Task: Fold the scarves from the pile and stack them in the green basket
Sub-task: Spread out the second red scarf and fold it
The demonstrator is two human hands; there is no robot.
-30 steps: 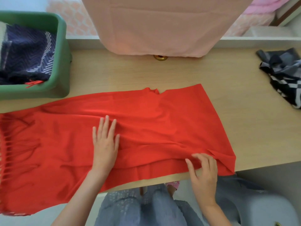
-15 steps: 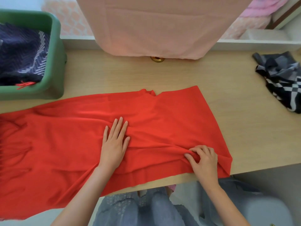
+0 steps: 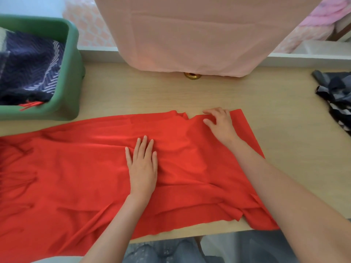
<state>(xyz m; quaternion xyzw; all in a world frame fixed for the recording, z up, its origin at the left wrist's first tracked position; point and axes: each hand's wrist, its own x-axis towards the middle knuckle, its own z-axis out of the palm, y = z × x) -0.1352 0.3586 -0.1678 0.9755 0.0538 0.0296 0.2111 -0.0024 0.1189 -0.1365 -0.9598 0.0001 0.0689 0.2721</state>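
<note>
Since half a second ago our right hand [image 3: 220,123] has left the near edge of the red scarf [image 3: 76,168] and reached across to its far edge, while our left hand [image 3: 142,168] has stayed flat on the middle of the cloth; its fingers lie straight and close together, palm down, gripping nothing. The right hand's fingers are bent, and thumb and forefinger sit on either side of a small ridge of red cloth at the far hem, just right of a notch in that hem, so we read it as a pinch; the forearm lies across the scarf's right part.

The red scarf is spread lengthwise across the wooden table [image 3: 152,95], its left end running out of view and its near edge hanging over the table's front; the near right corner is rumpled, with a small flap turned over.

The green basket [image 3: 73,73] stands at the far left of the table, apart from the red scarf; a dark blue patterned scarf [image 3: 28,73] lies in it, with a few red strands [image 3: 30,105] at its near edge. At the right edge of the table sits a crumpled black and white scarf [image 3: 338,95]; a pink cloth [image 3: 190,35] hangs down at the back, with a small brass fitting [image 3: 192,75] just under its hem.
</note>
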